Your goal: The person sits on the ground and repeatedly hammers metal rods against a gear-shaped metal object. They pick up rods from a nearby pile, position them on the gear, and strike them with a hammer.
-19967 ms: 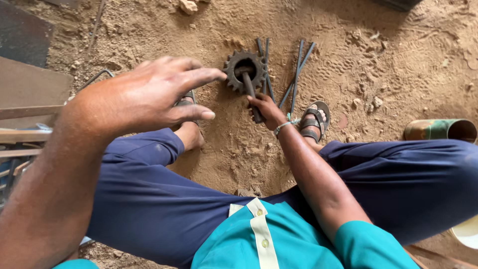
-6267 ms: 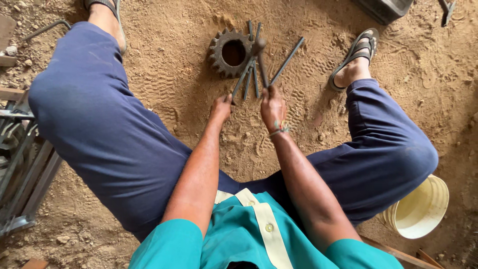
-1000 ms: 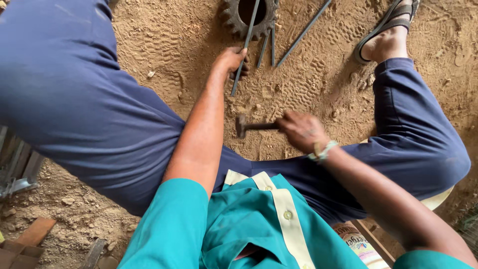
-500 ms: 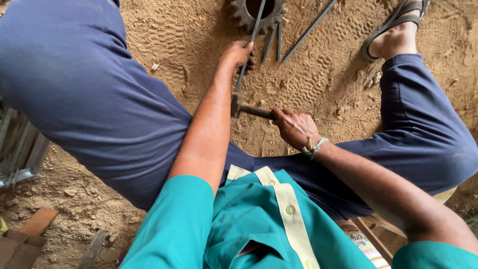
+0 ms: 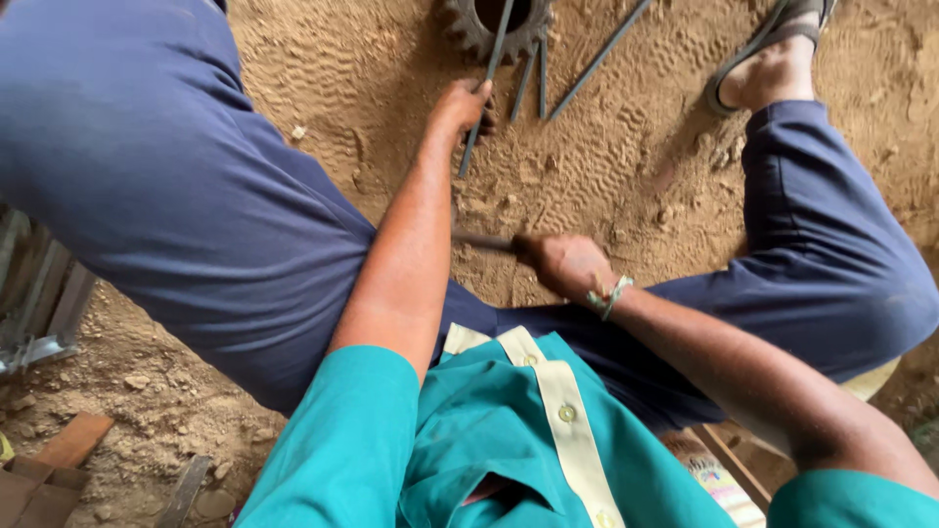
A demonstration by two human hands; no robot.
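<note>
My left hand point(image 5: 462, 103), upper middle of the frame, is closed around a thin metal rod point(image 5: 486, 83) whose far end lies across the toothed gear point(image 5: 494, 22) at the top edge, on the sandy ground point(image 5: 606, 166). My right hand point(image 5: 567, 266), at centre, grips a hammer handle point(image 5: 481, 241); the head is hidden behind my left forearm. I judge this the striking step: I steady the rod, and the blow must land squarely without hitting my fingers.
</note>
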